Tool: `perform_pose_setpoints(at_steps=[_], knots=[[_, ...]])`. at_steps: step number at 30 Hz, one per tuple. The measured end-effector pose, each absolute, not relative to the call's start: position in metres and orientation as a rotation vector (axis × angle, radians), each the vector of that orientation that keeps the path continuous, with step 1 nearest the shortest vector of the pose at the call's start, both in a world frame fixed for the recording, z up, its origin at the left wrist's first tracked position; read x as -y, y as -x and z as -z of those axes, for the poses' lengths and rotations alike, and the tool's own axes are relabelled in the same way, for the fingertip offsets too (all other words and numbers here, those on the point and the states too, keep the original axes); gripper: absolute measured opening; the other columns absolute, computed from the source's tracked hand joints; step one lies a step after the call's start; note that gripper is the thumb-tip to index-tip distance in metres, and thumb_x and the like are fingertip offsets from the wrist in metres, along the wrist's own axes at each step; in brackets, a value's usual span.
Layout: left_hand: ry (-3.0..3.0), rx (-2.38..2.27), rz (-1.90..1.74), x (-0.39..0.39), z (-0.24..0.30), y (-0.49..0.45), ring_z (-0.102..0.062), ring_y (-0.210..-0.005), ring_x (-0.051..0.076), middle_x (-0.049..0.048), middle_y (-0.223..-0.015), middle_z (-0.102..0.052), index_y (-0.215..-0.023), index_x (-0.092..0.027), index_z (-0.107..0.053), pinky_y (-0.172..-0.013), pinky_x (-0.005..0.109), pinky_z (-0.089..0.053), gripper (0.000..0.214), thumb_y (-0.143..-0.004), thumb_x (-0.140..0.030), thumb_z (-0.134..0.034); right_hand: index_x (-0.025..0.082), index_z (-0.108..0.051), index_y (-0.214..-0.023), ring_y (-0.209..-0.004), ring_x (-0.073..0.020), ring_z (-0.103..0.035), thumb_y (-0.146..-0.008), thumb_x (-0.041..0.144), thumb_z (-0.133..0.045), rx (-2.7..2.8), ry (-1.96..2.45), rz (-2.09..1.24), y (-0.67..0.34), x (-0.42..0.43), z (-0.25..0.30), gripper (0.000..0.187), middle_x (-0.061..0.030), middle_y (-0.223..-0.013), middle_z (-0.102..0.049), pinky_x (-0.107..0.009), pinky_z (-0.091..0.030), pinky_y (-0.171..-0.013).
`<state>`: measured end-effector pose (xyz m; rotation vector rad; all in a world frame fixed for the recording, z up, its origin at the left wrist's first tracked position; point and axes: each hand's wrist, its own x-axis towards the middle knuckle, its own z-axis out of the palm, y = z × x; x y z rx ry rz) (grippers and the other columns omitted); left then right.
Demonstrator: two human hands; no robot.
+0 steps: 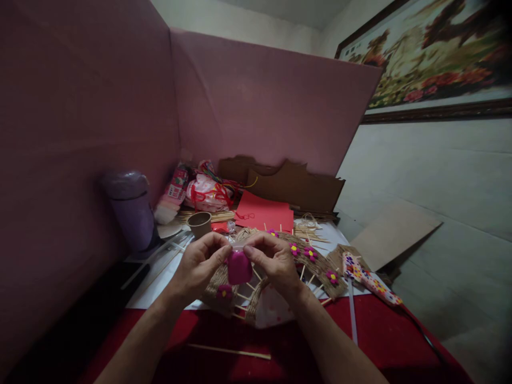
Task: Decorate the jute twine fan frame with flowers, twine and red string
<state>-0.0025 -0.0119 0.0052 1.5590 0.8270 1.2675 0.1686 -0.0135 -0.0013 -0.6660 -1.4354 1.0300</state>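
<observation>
A small magenta packet (240, 268) hangs just below the centre of the frame, its clear top edge pinched between thumb and fingers of both hands; the left hand (202, 264) grips the edge's left end, the right hand (276, 261) its right end; behind and beneath them spreads a curved woven piece (321, 265) with pale sticks and magenta flowers (310, 253) on its band; below, at lower centre, a thin stick (236, 351) lies on red cloth (224, 336); beyond the hands stand a brown cup (199, 221) and red paper (266, 210); a purple tumbler (130, 213) is at centre left, a flower-patterned glue gun (374, 282) at lower right; a framed picture (436, 64) hangs upper right.
</observation>
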Motion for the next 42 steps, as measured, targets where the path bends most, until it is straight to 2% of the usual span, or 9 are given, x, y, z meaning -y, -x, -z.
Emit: perform_pose_setpoints(at_steps=[6, 12, 15, 20, 25, 36, 42], knots=[[-1.584, -0.837, -1.302, 0.0128, -0.0064, 0.0014, -0.041, -0.054, 0.007, -0.0028, -0.064, -0.051, -0.073, -0.016, -0.058, -0.048, 0.018, -0.035, 0.022, -0.075, -0.036, -0.067, 0.019, -0.064, -0.071, -0.058, -0.0100, -0.052, -0.078, 0.034, -0.067, 1.469, 0.694, -1.003, -0.1705, 0.0120, 0.0020, 0.017, 0.0020, -0.065, -0.058, -0.024, -0.042, -0.056], [-1.562, -0.831, -1.255, 0.0155, -0.0107, -0.0012, -0.048, -0.059, 0.008, -0.0014, -0.069, -0.058, -0.083, -0.015, -0.063, -0.055, 0.020, -0.041, 0.021, -0.074, -0.034, -0.068, 0.019, -0.064, -0.072, -0.058, -0.0097, -0.053, -0.075, 0.030, -0.070, 1.409, 0.662, -1.031, -0.1680, 0.0114, 0.0032, 0.013, 0.0021, -0.066, -0.059, -0.023, -0.043, -0.056], [-1.614, -0.836, -1.239, 0.0154, -0.0093, -0.0010, -0.051, -0.065, 0.010, -0.0002, -0.070, -0.058, -0.079, -0.014, -0.063, -0.059, 0.021, -0.042, 0.020, -0.074, -0.033, -0.068, 0.019, -0.066, -0.071, -0.058, -0.0098, -0.053, -0.073, 0.027, -0.072, 1.396, 0.663, -1.025, -0.1674, 0.0113, 0.0024, 0.010, 0.0018, -0.066, -0.060, -0.023, -0.043, -0.055], [-1.740, -0.867, -1.216, 0.0131, -0.0055, 0.0014, -0.048, -0.065, 0.011, -0.0003, -0.069, -0.055, -0.074, -0.014, -0.060, -0.059, 0.022, -0.040, 0.019, -0.079, -0.033, -0.062, 0.019, -0.069, -0.075, -0.061, -0.0110, -0.056, -0.070, 0.027, -0.075, 1.420, 0.697, -1.038, -0.1682, 0.0088, 0.0034, 0.011, 0.0009, -0.069, -0.064, -0.024, -0.046, -0.059], [-1.816, -0.882, -1.203, 0.0114, -0.0036, 0.0026, -0.049, -0.066, 0.012, 0.0003, -0.070, -0.055, -0.076, -0.015, -0.060, -0.060, 0.023, -0.040, 0.017, -0.081, -0.032, -0.060, 0.020, -0.068, -0.074, -0.066, -0.0127, -0.059, -0.074, 0.030, -0.072, 1.499, 0.703, -1.013, -0.1685, 0.0075, 0.0064, 0.011, -0.0006, -0.072, -0.065, -0.027, -0.048, -0.063], [-1.878, -0.910, -1.212, 0.0134, -0.0074, 0.0036, -0.048, -0.062, 0.011, -0.0002, -0.066, -0.054, -0.072, -0.016, -0.060, -0.056, 0.022, -0.039, 0.015, -0.078, -0.029, -0.061, 0.020, -0.070, -0.078, -0.072, -0.0140, -0.061, -0.074, 0.027, -0.073, 1.563, 0.732, -0.941, -0.1692, 0.0103, 0.0050, 0.008, -0.0015, -0.076, -0.066, -0.028, -0.048, -0.067], [-1.833, -0.873, -1.207, 0.0137, -0.0073, 0.0034, -0.051, -0.065, 0.012, 0.0007, -0.069, -0.057, -0.075, -0.015, -0.062, -0.059, 0.022, -0.042, 0.015, -0.079, -0.030, -0.062, 0.020, -0.069, -0.073, -0.071, -0.0141, -0.058, -0.077, 0.023, -0.070, 1.627, 0.704, -0.875, -0.1704, 0.0131, 0.0011, 0.005, -0.0014, -0.074, -0.064, -0.028, -0.046, -0.066]])
